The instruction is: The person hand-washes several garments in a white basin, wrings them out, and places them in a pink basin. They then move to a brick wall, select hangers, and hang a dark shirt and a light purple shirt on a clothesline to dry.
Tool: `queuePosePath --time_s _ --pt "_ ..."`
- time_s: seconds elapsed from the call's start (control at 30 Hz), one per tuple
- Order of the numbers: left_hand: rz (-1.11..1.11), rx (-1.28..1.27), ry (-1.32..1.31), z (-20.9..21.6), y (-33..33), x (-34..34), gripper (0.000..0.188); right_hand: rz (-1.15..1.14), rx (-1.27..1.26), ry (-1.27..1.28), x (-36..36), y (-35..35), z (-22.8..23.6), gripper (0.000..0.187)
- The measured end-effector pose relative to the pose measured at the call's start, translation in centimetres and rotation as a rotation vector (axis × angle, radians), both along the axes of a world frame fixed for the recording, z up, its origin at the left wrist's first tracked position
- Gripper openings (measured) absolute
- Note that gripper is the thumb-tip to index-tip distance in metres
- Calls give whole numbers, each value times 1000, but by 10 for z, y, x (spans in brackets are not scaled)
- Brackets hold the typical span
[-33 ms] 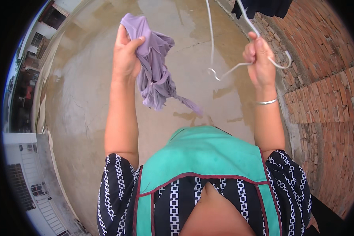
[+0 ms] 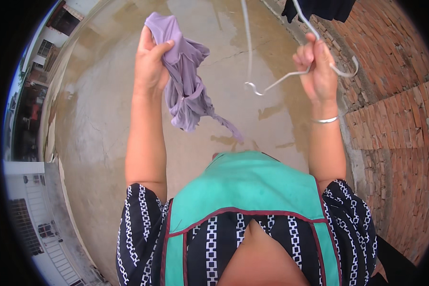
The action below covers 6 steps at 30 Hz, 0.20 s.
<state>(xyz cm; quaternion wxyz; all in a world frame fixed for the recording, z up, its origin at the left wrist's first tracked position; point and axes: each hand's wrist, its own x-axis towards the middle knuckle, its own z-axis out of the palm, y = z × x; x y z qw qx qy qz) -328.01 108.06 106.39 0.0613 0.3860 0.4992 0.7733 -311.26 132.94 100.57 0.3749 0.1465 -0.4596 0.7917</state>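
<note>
My left hand [image 2: 152, 62] is closed on the top edge of a crumpled light purple garment [image 2: 190, 83], thumb over the cloth. The garment hangs in folds, a twisted end trailing toward the lower right. Across from it, my right hand [image 2: 317, 69] grips a white wire clothes hanger [image 2: 281, 81] near its hook, which curves out to the right of the fingers. One notched shoulder of the hanger points left, toward the purple cloth but apart from it. The hanger's far part runs out of the top of the picture.
At the upper right hangs a dark garment [image 2: 321, 8], cut off by the picture's edge. A brick wall [image 2: 395, 109] stands along the right side. Below is a concrete floor [image 2: 105, 109] with damp brownish patches. White buildings with gates and barred windows line the left.
My right hand has shifted slightly right, and the hanger has turned a little, its notched shoulder moving left and up. My left hand and the purple garment have moved slightly left and up.
</note>
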Motion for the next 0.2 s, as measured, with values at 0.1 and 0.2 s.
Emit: queuePosePath --time_s 0.1,0.2 --pt "-48 -30 35 19 1 14 58 521 58 364 -5 1 22 34" --pt "-188 -53 95 32 2 14 61 487 91 433 7 -15 61 23"
